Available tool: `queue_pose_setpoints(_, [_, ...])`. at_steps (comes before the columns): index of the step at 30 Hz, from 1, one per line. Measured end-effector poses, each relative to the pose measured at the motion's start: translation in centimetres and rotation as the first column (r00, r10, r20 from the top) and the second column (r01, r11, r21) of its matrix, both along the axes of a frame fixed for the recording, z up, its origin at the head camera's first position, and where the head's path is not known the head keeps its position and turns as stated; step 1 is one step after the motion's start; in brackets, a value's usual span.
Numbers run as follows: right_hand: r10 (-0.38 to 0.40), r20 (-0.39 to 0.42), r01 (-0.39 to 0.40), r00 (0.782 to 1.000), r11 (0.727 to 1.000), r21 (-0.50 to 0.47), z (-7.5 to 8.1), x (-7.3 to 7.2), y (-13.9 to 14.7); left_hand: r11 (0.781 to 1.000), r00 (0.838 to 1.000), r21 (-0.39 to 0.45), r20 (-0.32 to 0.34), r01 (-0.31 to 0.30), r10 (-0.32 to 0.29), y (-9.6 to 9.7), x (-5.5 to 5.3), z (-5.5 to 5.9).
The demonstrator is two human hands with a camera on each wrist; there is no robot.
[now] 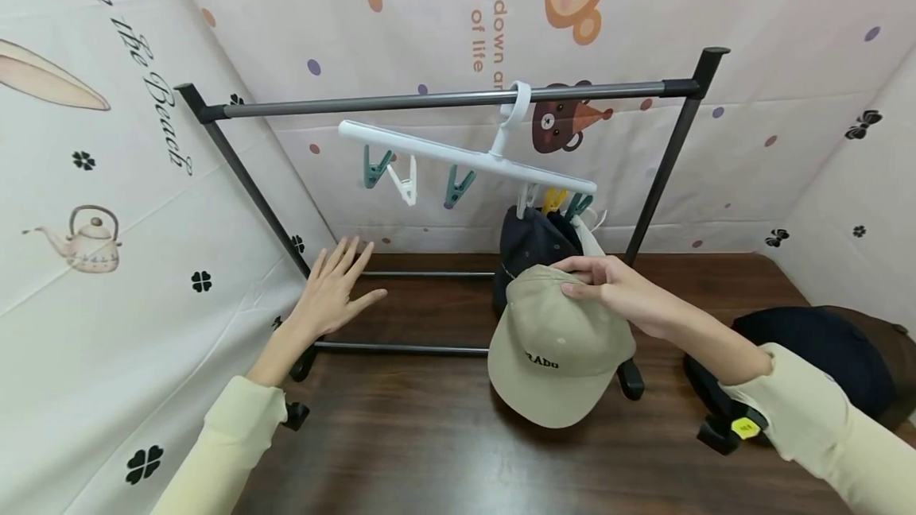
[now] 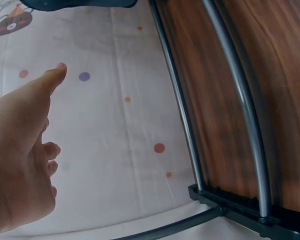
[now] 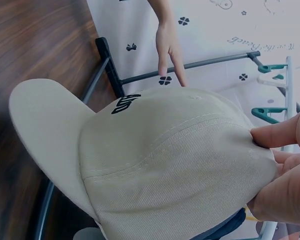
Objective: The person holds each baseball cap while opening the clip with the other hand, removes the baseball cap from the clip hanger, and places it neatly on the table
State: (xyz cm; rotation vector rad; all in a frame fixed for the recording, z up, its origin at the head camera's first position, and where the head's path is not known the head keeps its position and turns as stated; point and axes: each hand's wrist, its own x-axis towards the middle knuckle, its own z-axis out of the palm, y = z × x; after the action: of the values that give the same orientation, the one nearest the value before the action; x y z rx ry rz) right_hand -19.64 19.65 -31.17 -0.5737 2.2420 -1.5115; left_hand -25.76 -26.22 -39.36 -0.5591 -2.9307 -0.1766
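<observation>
My right hand (image 1: 608, 288) pinches the crown of a beige baseball cap (image 1: 558, 332), whose brim points down and toward me; dark lettering shows on its front. In the right wrist view thumb and fingers grip the cap's (image 3: 165, 160) crown fabric. Behind it a dark navy cap (image 1: 533, 245) hangs below the clips at the right end of a white hanger (image 1: 458, 156). Green and white clips (image 1: 404, 180) dangle unused from its left half. My left hand (image 1: 332, 292) is held with fingers spread near the rack's left post, touching nothing.
The hanger hooks over the top bar (image 1: 358, 104) of a black clothes rack standing on a wooden table (image 1: 386, 435). Dark and brown caps (image 1: 809, 348) lie at the right, beside my right forearm. Printed fabric walls (image 1: 415, 38) enclose the back and sides.
</observation>
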Motion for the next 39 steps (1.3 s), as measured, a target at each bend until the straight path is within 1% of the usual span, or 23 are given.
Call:
queue_pose_setpoints(4, [0.011,0.006,-0.011,1.000,1.000,-0.004,-0.2,0.2,0.6,1.000,1.000,-0.003,0.015,-0.014,0.014,-0.4,0.1,-0.3])
queue_pose_setpoints(10, [-0.013,0.028,0.013,1.000,1.000,0.011,-0.3,0.6,1.6,1.000,1.000,0.002,0.013,-0.018,0.018,-0.6,0.3,-0.7])
queue_pose_setpoints(20, [-0.024,0.054,0.023,0.998,0.999,0.027,-0.9,1.0,3.2,0.999,0.999,0.010,0.024,-0.033,0.033,-1.2,0.6,-1.5])
queue_pose_setpoints(26, [-0.016,0.063,0.014,0.998,1.000,0.027,-1.1,1.0,4.0,0.999,0.999,0.005,0.017,-0.034,0.034,-1.4,0.6,-1.6])
queue_pose_setpoints(31, [-0.027,0.067,0.024,0.997,0.999,0.046,-0.9,1.0,4.6,0.999,0.999,0.008,0.021,-0.034,0.034,-1.4,0.6,-1.5])
queue_pose_setpoints(35, [-0.029,0.071,0.025,0.997,0.998,0.056,-0.8,1.2,5.5,0.999,0.999,0.009,0.022,-0.034,0.033,-1.6,0.7,-1.6])
queue_pose_setpoints(39, [-0.012,0.063,0.009,0.998,0.999,0.052,-1.0,1.4,6.7,0.999,0.999,0.011,0.023,-0.032,0.032,-1.5,0.7,-1.6])
